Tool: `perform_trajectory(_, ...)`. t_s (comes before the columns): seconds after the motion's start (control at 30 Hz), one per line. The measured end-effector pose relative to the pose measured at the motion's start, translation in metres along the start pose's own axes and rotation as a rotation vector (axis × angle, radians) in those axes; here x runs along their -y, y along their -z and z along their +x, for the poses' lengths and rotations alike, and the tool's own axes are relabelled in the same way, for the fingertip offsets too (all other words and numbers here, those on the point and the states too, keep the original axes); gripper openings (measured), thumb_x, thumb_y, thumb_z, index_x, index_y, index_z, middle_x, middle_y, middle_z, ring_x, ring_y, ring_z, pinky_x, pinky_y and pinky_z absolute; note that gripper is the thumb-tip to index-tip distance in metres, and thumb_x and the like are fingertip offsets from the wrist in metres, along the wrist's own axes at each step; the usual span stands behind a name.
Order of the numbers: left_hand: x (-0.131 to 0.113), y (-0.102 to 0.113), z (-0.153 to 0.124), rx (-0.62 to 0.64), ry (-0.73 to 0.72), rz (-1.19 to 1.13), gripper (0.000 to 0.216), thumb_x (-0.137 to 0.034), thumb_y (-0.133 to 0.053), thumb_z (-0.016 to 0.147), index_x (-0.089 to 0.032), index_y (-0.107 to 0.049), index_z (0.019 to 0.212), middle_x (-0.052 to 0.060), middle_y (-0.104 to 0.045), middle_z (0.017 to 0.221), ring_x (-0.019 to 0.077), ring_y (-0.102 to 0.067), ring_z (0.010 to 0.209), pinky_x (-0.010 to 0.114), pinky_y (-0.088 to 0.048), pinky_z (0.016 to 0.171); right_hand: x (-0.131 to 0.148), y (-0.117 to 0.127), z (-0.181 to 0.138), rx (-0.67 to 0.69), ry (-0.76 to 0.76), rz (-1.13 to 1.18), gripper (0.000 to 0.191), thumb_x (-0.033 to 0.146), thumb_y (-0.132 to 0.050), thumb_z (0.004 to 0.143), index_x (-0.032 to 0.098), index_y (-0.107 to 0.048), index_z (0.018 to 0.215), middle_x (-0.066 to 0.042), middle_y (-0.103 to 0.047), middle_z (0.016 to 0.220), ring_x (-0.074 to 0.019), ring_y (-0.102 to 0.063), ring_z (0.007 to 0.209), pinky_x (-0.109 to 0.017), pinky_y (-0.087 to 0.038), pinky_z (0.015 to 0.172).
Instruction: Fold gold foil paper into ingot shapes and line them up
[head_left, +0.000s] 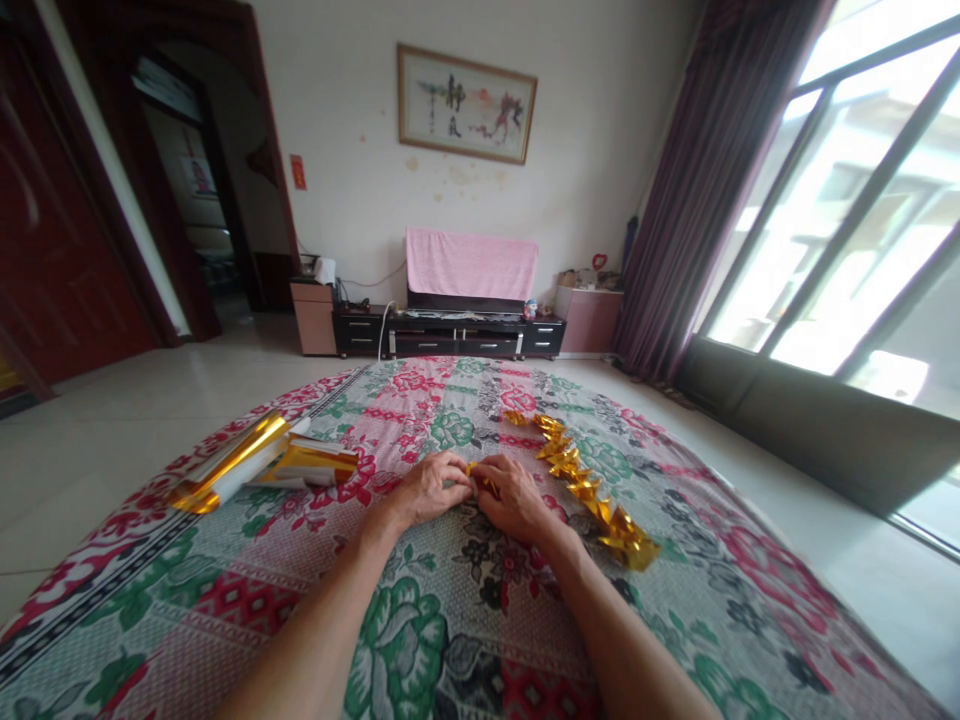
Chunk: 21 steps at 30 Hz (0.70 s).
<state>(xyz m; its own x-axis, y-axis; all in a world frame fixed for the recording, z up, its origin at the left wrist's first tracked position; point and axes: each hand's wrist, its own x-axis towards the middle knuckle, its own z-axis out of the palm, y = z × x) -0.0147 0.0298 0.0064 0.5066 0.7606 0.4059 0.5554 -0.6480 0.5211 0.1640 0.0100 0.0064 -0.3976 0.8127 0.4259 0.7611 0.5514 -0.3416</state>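
My left hand (433,489) and my right hand (513,493) meet over the middle of the cloth-covered table. Between their fingertips is a small piece of gold foil paper (471,469), mostly hidden by the fingers. Both hands are closed on it, the left from its side and the right from the other. To the right of my right hand lies a row of folded gold foil pieces (574,472), running from the far side toward me. Left of my left hand rest gold foil sheets (259,455), white on the back and partly curled.
A flowered red, green and grey cloth (405,650) covers the rounded table. Beyond it stand a low black TV cabinet (480,338) and a television under a pink cloth (472,262). A purple curtain (697,190) and windows are on the right, doorways on the left.
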Motion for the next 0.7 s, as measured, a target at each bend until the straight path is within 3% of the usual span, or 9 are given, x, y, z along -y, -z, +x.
perform_trajectory(0.7, 0.001, -0.012, 0.004, -0.086, 0.054, 0.112, 0.009, -0.022, -0.059, 0.072, -0.019, -0.067, 0.071, 0.004, -0.063, 0.088, 0.0163, -0.057, 0.086, 0.03, -0.042, 0.085, -0.002, 0.01, 0.001, 0.091, 0.012, 0.082, 0.028, 0.013, -0.051, 0.071, 0.024, -0.064, 0.093, -0.003, -0.058, 0.101, -0.0172, -0.052, 0.092, -0.029, -0.038, 0.081)
